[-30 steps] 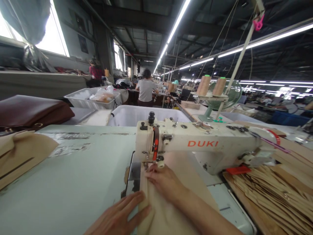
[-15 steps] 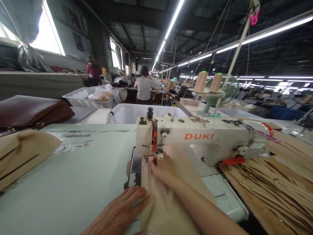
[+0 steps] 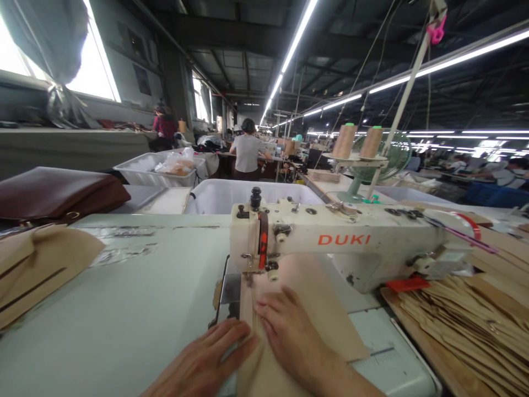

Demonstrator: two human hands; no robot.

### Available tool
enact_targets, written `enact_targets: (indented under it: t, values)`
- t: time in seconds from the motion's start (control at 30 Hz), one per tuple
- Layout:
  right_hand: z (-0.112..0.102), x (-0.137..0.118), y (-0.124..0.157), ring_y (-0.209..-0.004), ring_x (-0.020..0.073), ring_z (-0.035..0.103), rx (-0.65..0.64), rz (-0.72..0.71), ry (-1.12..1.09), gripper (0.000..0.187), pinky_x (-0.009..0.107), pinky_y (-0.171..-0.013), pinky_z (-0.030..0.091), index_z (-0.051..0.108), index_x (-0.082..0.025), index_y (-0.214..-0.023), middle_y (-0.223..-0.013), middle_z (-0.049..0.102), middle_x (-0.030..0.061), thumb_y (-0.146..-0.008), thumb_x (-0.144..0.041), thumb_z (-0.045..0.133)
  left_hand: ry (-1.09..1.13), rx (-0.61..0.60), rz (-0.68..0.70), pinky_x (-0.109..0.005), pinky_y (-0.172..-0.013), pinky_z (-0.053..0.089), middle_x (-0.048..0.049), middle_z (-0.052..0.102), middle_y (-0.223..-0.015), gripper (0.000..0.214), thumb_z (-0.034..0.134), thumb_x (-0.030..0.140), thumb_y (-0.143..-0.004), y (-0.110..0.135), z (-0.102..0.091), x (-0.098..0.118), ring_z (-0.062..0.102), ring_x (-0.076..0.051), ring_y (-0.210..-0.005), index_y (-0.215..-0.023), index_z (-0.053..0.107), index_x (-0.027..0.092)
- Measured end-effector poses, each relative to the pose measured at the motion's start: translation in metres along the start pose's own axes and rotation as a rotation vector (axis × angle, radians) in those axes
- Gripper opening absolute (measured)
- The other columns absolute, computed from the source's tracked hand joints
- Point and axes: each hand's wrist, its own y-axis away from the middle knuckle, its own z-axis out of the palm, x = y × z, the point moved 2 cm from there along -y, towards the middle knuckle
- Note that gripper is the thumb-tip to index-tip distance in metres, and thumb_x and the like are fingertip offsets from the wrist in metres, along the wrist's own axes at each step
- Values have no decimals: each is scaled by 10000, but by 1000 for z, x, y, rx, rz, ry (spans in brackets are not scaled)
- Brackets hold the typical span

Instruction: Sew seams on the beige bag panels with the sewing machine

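Note:
A tan fabric piece (image 3: 322, 303) lies under the head of a white sewing machine (image 3: 297, 237) marked DUKI, with a folded strip running along its left edge. At that edge, my left hand (image 3: 206, 353) has its thumb and fingers closed on the fabric in front of the needle area. My right hand (image 3: 289, 331) lies flat on top of the piece, fingers stretched toward the strip, a little nearer me than the presser foot. The fabric's near end runs out of the picture below.
A stack of tan pieces (image 3: 463, 325) lies on a board at right. More tan fabric (image 3: 45, 264) and a brown leather bag (image 3: 61, 190) are at left. Behind the machine stand a white bin (image 3: 223, 190) and thread cones (image 3: 345, 141). A co-worker (image 3: 247, 151) sits farther off.
My right hand has drawn back from beside the presser foot toward me and now rests flat on the fabric. My left hand stays at the left edge. The view has shifted slightly.

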Motion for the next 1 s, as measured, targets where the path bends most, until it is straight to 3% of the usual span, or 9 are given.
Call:
enact_targets:
  t: [0.2, 0.4, 0.53, 0.63, 0.73, 1.0]
  values:
    - [-2, 13, -17, -1256, 206, 492, -84, -28, 83, 405, 453, -1199, 188, 576, -249, -1331, -1314, 630, 15, -941, -146, 538, -11, -11, 12, -347, -1049, 479, -39, 595, -1327, 817, 699, 429, -845, -7, -2, -16, 593, -263, -1181, -1526, 251, 372]
    - [-8, 18, -24, -1327, 247, 442, -118, -4, 92, 410, 516, -1161, 229, 509, -269, -1412, -1426, 544, 47, -1013, -210, 440, -19, -116, -36, -427, -1043, 495, -76, 508, -1461, 818, 717, 519, -810, -2, 15, -47, 535, -323, -1284, -1511, 338, 332]
    - [-4, 22, -24, -1287, 208, 484, -46, 5, 44, 372, 484, -1172, 218, 571, -310, -1344, -1339, 614, 21, -1011, -186, 457, -21, -222, -93, -505, -1062, 466, -92, 436, -1519, 806, 674, 563, -842, -6, 23, -62, 456, -358, -1352, -1526, 327, 312]
    - [2, 25, -20, -1180, 148, 563, 24, -23, -28, 311, 427, -1187, 206, 654, -327, -1208, -1220, 678, -14, -1006, -168, 479, 2, -230, -95, -550, -1074, 438, -103, 416, -1529, 826, 648, 625, -843, -8, 25, -66, 418, -379, -1374, -1533, 318, 314]
    - [7, 28, -16, -1144, 128, 592, 35, -31, -78, 285, 420, -1195, 195, 668, -317, -1168, -1216, 678, -25, -1002, -167, 491, 21, -206, -121, -568, -1064, 441, -115, 426, -1519, 826, 695, 577, -823, -7, 26, -67, 419, -395, -1370, -1522, 348, 309]
    - [4, 27, -18, -1153, 153, 594, -11, -13, -12, 279, 434, -1205, 187, 662, -263, -1162, -1223, 676, 1, -984, -133, 492, 23, -204, -141, -562, -1051, 460, -104, 456, -1495, 851, 723, 600, -788, -10, 24, -65, 448, -398, -1347, -1512, 367, 327]
